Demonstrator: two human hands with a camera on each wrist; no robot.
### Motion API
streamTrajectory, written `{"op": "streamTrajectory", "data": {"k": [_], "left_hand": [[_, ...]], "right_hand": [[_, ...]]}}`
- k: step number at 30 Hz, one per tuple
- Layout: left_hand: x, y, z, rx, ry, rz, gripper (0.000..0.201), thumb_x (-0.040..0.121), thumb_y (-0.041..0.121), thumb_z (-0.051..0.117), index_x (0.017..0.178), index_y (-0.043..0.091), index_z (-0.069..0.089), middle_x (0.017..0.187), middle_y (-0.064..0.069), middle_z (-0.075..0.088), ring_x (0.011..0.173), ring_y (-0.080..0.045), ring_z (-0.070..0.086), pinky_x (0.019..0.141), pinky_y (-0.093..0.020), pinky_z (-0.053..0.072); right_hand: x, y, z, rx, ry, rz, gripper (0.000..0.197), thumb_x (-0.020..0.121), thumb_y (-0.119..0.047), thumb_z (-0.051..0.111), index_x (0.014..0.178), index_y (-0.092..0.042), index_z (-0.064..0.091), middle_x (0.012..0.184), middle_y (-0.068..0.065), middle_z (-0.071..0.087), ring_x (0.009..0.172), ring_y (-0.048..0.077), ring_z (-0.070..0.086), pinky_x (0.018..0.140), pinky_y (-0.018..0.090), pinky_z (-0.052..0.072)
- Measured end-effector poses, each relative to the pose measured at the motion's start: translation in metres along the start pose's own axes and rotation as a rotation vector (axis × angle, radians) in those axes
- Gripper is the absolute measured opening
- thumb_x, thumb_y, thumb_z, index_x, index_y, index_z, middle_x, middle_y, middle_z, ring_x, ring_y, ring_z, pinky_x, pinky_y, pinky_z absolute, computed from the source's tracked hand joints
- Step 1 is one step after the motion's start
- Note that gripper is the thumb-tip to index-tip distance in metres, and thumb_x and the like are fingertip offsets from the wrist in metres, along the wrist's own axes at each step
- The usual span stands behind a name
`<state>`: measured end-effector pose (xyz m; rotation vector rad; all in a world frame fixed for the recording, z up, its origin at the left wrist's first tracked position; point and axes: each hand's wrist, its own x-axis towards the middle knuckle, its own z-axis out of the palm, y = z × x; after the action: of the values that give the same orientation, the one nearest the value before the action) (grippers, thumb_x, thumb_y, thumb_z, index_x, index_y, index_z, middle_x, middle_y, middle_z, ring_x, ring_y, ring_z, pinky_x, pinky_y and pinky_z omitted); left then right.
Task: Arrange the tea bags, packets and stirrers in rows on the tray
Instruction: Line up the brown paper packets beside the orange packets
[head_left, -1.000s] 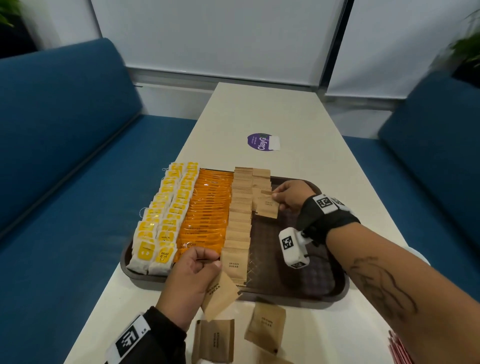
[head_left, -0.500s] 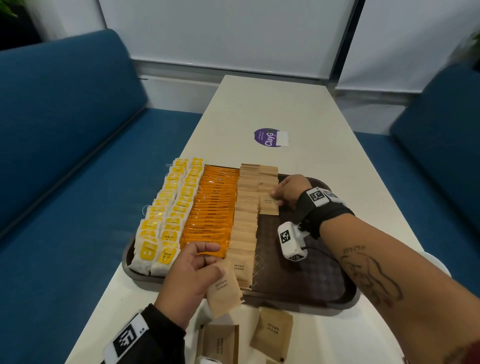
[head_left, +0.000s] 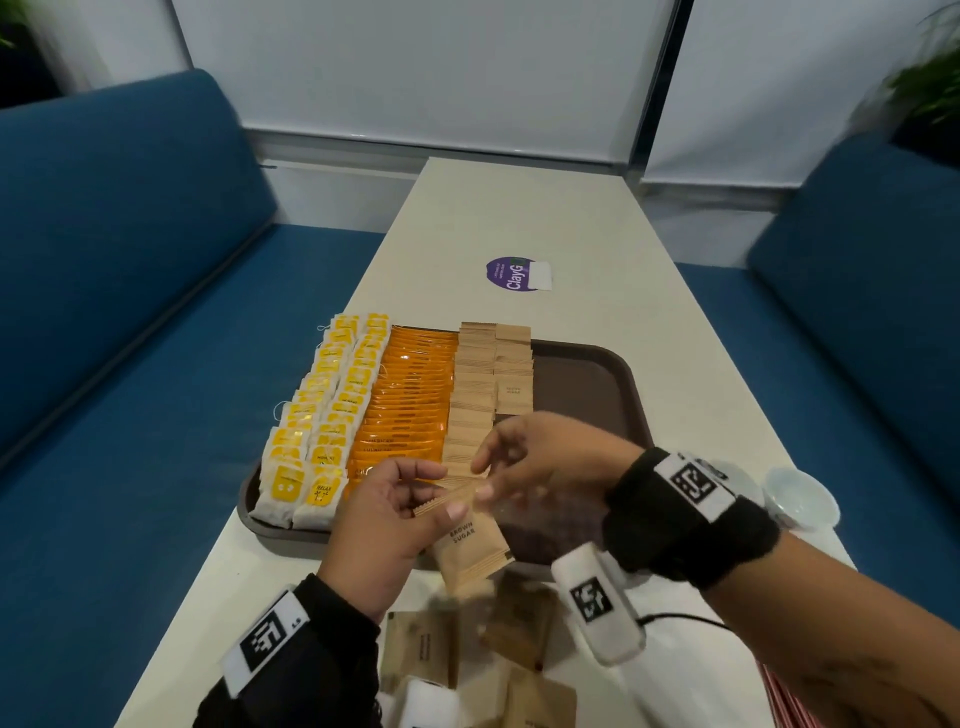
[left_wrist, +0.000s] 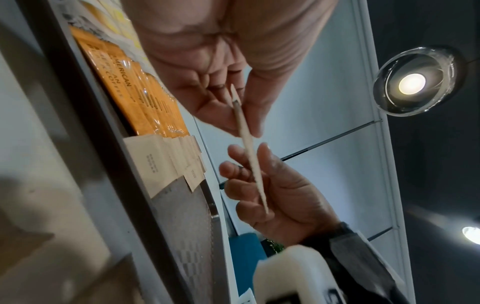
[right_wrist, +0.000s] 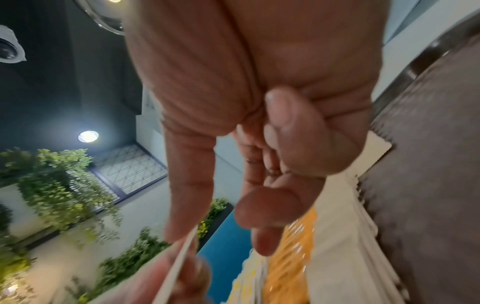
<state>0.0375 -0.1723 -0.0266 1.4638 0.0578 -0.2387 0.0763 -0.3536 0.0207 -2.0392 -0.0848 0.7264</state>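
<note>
Head view: both hands meet above the near edge of the brown tray (head_left: 597, 374). The left hand (head_left: 384, 530) pinches a brown sugar packet (head_left: 470, 540) by its upper edge between thumb and fingers, and the packet hangs down in front of the tray's near rim, its lower half tilted toward the right. The right hand (head_left: 545, 462) has come up against the same upper edge, thumb and forefinger closing on it from the other side. From the left wrist, the packet (left_wrist: 249, 148) shows edge-on as a thin pale strip running between the two hands, with the right hand's fingers (left_wrist: 241, 172) curled around its lower part. The right wrist view is blurred, yet the strip (right_wrist: 182, 257) lies beside that hand's forefinger.

On the tray lie rows of yellow tea bags (head_left: 322, 410), orange coffee packets (head_left: 410, 400) and brown sugar packets (head_left: 475, 389), with a shorter second brown row (head_left: 513, 364) beside them. More loose brown packets (head_left: 421, 649) lie on the white table (head_left: 519, 208) nearer the person.
</note>
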Motion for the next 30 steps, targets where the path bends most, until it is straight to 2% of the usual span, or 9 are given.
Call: {"op": "streamTrajectory", "data": {"k": [3, 9, 12, 14, 16, 21, 23, 27, 30], "left_hand": [[-0.005, 0.000, 0.002, 0.025, -0.010, 0.020, 0.031, 0.073, -0.009, 0.068, 0.091, 0.013, 0.056, 0.077, -0.010, 0.062, 0.071, -0.020, 0.062, 0.054, -0.026, 0.049], [-0.013, -0.002, 0.001, 0.025, -0.011, 0.037, 0.025, 0.080, -0.008, 0.062, 0.092, 0.013, 0.056, 0.078, -0.007, 0.063, 0.069, -0.015, 0.062, 0.050, -0.022, 0.049], [-0.015, 0.000, -0.006, 0.068, -0.041, 0.059, 0.026, 0.081, -0.007, 0.062, 0.094, 0.015, 0.057, 0.078, -0.004, 0.061, 0.068, -0.011, 0.057, 0.050, -0.018, 0.047], [-0.016, 0.000, -0.013, 0.144, -0.066, 0.065, 0.027, 0.080, -0.004, 0.064, 0.096, 0.016, 0.058, 0.082, -0.005, 0.062, 0.072, -0.013, 0.056, 0.052, -0.016, 0.045], [-0.016, -0.001, -0.020, 0.232, -0.081, 0.063, 0.027, 0.080, -0.003, 0.066, 0.097, 0.017, 0.059, 0.086, -0.005, 0.064, 0.074, -0.013, 0.057, 0.054, -0.016, 0.046], [-0.020, -0.006, -0.033, 0.518, -0.133, 0.024, 0.032, 0.078, 0.003, 0.071, 0.096, 0.026, 0.058, 0.091, 0.002, 0.063, 0.075, -0.009, 0.059, 0.068, -0.019, 0.050], [-0.021, -0.009, -0.038, 0.643, -0.161, -0.004, 0.034, 0.078, 0.009, 0.073, 0.097, 0.032, 0.056, 0.094, 0.007, 0.063, 0.076, -0.011, 0.060, 0.071, -0.021, 0.052], [-0.023, -0.013, -0.040, 0.839, -0.215, -0.050, 0.038, 0.078, 0.020, 0.073, 0.099, 0.041, 0.050, 0.101, 0.016, 0.057, 0.085, -0.007, 0.058, 0.078, -0.020, 0.049], [-0.021, -0.014, -0.038, 0.893, -0.241, -0.047, 0.040, 0.079, 0.025, 0.073, 0.099, 0.045, 0.045, 0.105, 0.020, 0.053, 0.090, -0.003, 0.054, 0.074, -0.013, 0.045]], "right_hand": [[-0.009, 0.007, 0.018, 0.114, -0.017, -0.036, 0.023, 0.075, -0.010, 0.078, 0.090, -0.015, 0.062, 0.086, 0.009, 0.066, 0.080, 0.028, 0.057, 0.075, 0.041, 0.041], [-0.016, 0.016, 0.028, 0.224, 0.034, -0.035, 0.017, 0.076, -0.004, 0.075, 0.086, -0.011, 0.062, 0.089, 0.016, 0.062, 0.085, 0.032, 0.055, 0.089, 0.053, 0.043], [-0.014, 0.013, 0.011, 0.168, 0.125, -0.058, 0.014, 0.078, -0.008, 0.074, 0.086, -0.011, 0.063, 0.082, 0.008, 0.067, 0.073, 0.022, 0.060, 0.073, 0.037, 0.050], [-0.006, 0.010, -0.008, 0.156, 0.242, -0.044, 0.011, 0.082, -0.007, 0.070, 0.082, -0.012, 0.060, 0.073, 0.003, 0.066, 0.052, 0.009, 0.055, 0.052, 0.021, 0.044], [0.009, 0.012, -0.028, 0.175, 0.366, -0.010, 0.013, 0.085, -0.006, 0.067, 0.078, -0.012, 0.058, 0.068, 0.004, 0.062, 0.042, 0.005, 0.049, 0.043, 0.018, 0.036], [0.055, 0.033, -0.063, 0.288, 0.540, 0.190, 0.015, 0.088, -0.005, 0.063, 0.076, -0.011, 0.056, 0.070, 0.009, 0.062, 0.051, 0.013, 0.048, 0.041, 0.021, 0.036], [0.070, 0.035, -0.068, 0.233, 0.522, 0.266, 0.016, 0.089, -0.008, 0.063, 0.075, -0.014, 0.055, 0.072, 0.004, 0.060, 0.053, 0.011, 0.049, 0.040, 0.019, 0.039], [0.088, 0.023, -0.068, 0.069, 0.431, 0.422, 0.020, 0.097, -0.018, 0.052, 0.078, -0.013, 0.052, 0.071, 0.001, 0.055, 0.057, 0.010, 0.042, 0.053, 0.020, 0.033], [0.100, 0.018, -0.068, 0.008, 0.369, 0.496, 0.023, 0.099, -0.023, 0.048, 0.078, -0.015, 0.049, 0.064, -0.002, 0.050, 0.045, 0.007, 0.040, 0.044, 0.019, 0.034]]}}
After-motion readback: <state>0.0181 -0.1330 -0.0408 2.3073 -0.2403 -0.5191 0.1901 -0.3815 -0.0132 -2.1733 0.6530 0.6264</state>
